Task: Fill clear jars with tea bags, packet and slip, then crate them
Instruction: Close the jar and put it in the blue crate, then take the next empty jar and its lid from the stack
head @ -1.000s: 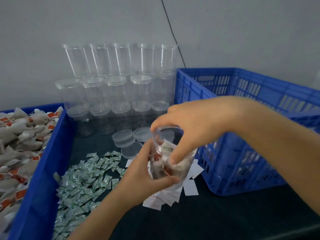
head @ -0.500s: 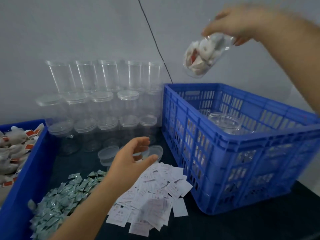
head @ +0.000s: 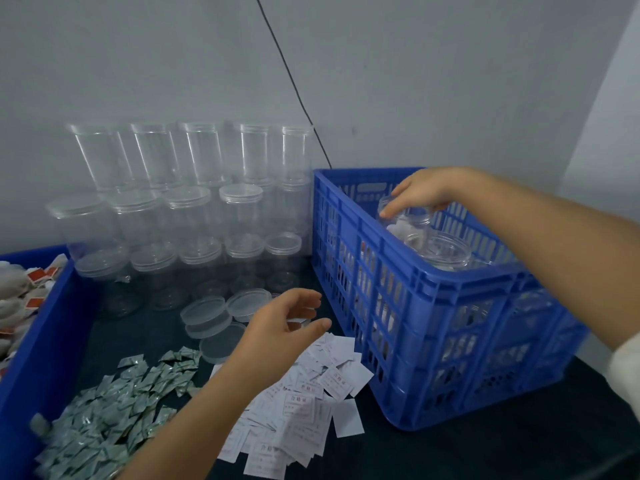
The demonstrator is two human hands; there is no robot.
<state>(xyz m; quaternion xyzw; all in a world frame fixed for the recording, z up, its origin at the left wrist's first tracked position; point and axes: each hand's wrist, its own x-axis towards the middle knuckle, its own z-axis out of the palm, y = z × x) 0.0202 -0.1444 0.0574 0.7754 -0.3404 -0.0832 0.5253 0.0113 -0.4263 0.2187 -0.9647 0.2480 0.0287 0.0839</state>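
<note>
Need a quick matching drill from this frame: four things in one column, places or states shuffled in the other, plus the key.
Things:
1. filled jar
2. left hand
3. loose lids
4. green packets

Places or states:
A. heaped at the near left of the table
B. lying in front of the stacked empty jars
C. held by the right hand inside the blue crate
D. open, holding nothing, above the paper slips

Pairs: 1-C, 2-D, 3-B, 4-A

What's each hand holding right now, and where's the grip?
The right hand holds a filled jar by its lidded top, inside the blue crate. The left hand holds nothing, fingers loose above the paper slips.
</note>
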